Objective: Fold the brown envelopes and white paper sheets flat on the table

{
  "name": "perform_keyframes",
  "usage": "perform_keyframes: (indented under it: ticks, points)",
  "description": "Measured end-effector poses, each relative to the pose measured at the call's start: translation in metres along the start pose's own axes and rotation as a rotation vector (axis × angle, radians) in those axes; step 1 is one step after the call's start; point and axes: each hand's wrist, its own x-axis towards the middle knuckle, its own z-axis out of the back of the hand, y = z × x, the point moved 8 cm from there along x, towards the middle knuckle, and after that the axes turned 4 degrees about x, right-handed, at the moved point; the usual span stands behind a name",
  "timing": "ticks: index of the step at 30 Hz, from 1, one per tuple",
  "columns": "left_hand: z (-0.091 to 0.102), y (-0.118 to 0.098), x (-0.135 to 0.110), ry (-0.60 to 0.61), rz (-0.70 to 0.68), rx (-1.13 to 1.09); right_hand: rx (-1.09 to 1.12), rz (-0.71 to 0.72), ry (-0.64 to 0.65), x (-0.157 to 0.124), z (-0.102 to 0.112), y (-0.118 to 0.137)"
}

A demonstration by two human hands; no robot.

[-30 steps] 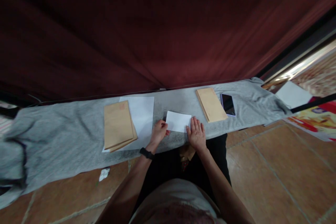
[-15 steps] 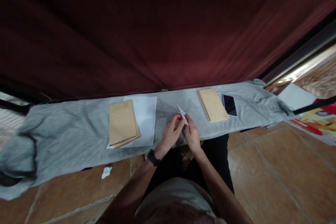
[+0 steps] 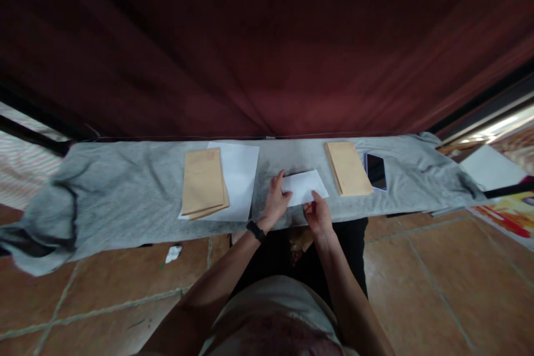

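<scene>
Paper, seen in the head view as a small white rectangle (image 3: 306,184), sits between the person's two hands at the near middle of a narrow surface covered with grey cloth (image 3: 125,194). The left hand (image 3: 276,197) is at its left edge, thumb apart from the forefinger and touching the paper near that edge; whether these fingers grip it, I cannot tell. The right hand (image 3: 318,214) has the near edge clamped toward the right corner, thumb on top and the other fingers curled below. A dark wristband (image 3: 256,231) circles the left wrist. To the left, brown envelopes (image 3: 203,181) lie in a slightly fanned pile that partly covers a larger white sheet (image 3: 242,178). To the right lies a second brown stack (image 3: 350,169), squared more neatly, with a dark-screened phone (image 3: 376,171) just beside it on its right. A dark red curtain (image 3: 267,67) hangs along the far side. On the near left, a crumpled white scrap (image 3: 173,254) lies on the tiled floor (image 3: 125,278).
</scene>
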Motion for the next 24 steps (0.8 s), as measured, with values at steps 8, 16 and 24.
perform_keyframes:
  ticks: [8,16,24]
  points:
    - [0.010,-0.020,-0.009,0.163,-0.266,0.699,-0.916,0.454,0.018,0.013,0.023,0.051]
    - [0.054,-0.019,-0.024,0.092,-0.324,0.997,-1.420,0.685,0.091,-0.002,0.006,0.049]
    - [0.204,0.058,-0.037,-0.252,0.280,1.070,-1.456,0.697,0.106,-0.003,0.007,0.047]
